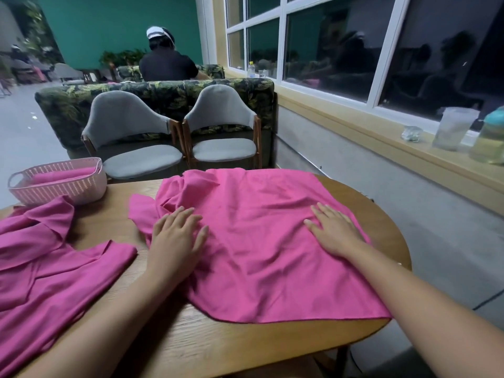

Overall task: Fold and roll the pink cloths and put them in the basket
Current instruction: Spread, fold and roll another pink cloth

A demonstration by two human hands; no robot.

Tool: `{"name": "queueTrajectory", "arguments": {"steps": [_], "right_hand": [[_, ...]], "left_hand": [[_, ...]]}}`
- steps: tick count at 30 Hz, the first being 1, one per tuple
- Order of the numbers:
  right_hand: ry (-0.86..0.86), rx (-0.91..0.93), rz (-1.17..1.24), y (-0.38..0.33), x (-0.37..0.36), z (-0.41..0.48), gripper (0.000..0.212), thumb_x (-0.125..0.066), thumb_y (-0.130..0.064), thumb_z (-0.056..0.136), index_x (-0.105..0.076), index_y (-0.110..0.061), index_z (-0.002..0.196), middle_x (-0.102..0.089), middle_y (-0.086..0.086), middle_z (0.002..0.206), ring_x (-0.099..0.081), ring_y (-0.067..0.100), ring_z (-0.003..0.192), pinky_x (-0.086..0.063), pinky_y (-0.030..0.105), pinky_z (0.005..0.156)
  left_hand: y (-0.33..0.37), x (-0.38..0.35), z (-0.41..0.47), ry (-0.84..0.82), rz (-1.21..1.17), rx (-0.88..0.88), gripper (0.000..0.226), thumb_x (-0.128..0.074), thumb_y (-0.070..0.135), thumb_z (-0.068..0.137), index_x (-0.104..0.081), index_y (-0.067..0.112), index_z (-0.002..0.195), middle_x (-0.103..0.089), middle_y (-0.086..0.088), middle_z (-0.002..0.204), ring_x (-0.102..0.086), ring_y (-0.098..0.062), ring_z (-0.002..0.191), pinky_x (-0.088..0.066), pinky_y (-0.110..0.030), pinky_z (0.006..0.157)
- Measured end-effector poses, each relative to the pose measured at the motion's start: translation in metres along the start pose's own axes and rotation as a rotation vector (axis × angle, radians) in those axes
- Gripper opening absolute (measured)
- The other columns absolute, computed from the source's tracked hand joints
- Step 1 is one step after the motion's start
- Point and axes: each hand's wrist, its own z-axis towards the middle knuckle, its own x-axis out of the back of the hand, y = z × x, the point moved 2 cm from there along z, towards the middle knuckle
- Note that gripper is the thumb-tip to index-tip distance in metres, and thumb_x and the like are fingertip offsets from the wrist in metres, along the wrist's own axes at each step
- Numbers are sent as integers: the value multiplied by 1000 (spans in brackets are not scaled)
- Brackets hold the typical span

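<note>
**Both hands flat on a spread pink cloth**

We see a pink cloth (261, 241) spread over the right half of a round wooden table (191, 342), its near edge reaching almost to the table's rim and its far-left part bunched in folds. The left hand (174, 236) lies palm down on the cloth's rumpled left edge, fingers straight and slightly spread, the fingertips pointing toward the bunched folds; nothing is gripped. The right hand (335, 233) lies palm down further right on the same cloth, fingers straight and close together, pressing on a creased area. The cloth passes beneath both palms and extends beyond the fingertips on every side except at the left hand's wrist, which sits over bare wood.

A second pink cloth (49, 263) lies loosely folded on the table's left side, apart from the first and touched by neither hand. Behind it, at the table's far-left edge, stands a pink perforated basket (60, 186) holding a rolled pink cloth (60, 177).

Beyond the table we note two grey chairs (174, 132), a leaf-patterned sofa back, a seated person facing away, and a windowsill (381, 143) bearing a clear cup and a bottle.
</note>
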Motion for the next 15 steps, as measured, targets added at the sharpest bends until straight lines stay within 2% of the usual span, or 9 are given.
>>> {"name": "queueTrajectory", "arguments": {"steps": [4, 6, 8, 10, 15], "right_hand": [[-7, -33, -21, 25, 5, 12, 76, -18, -67, 106, -17, -23, 168, -13, -2, 176, -12, 15, 161, -12, 42, 131], [25, -102, -67, 18, 10, 13, 73, -18, -62, 108, -15, -22, 169, -14, 3, 176, -14, 19, 162, -11, 44, 131], [98, -118, -55, -10, 17, 6, 67, -20, -54, 110, -16, -21, 168, -16, 5, 175, -14, 21, 161, -12, 45, 131], [129, -31, 37, -55, 20, -7, 64, -22, -52, 111, -20, -23, 168, -16, 4, 175, -14, 20, 161, -12, 44, 130], [57, 202, 103, -149, -6, -41, 67, -26, -60, 108, -20, -30, 168, -15, 2, 175, -12, 19, 162, -11, 42, 130]], "left_hand": [[-16, -1, -11, -99, -32, 42, 58, -33, 65, 102, -54, 31, 145, -52, 2, 155, -46, -20, 146, -27, -44, 120], [-15, 1, -13, -134, -55, 87, 55, -41, 60, 105, -50, 27, 149, -51, 1, 156, -51, -22, 142, -21, -38, 116], [-11, 5, -12, -173, -164, 119, 55, -45, 56, 106, -46, 25, 151, -50, -2, 156, -53, -24, 139, -29, -39, 113], [-8, 7, -13, -197, -192, 113, 56, -43, 58, 106, -44, 28, 152, -49, 0, 157, -56, -24, 136, -39, -42, 110], [-4, 11, -20, -195, -148, 29, 54, -39, 62, 106, -50, 30, 148, -57, 4, 148, -61, -22, 128, -48, -40, 104]]}}
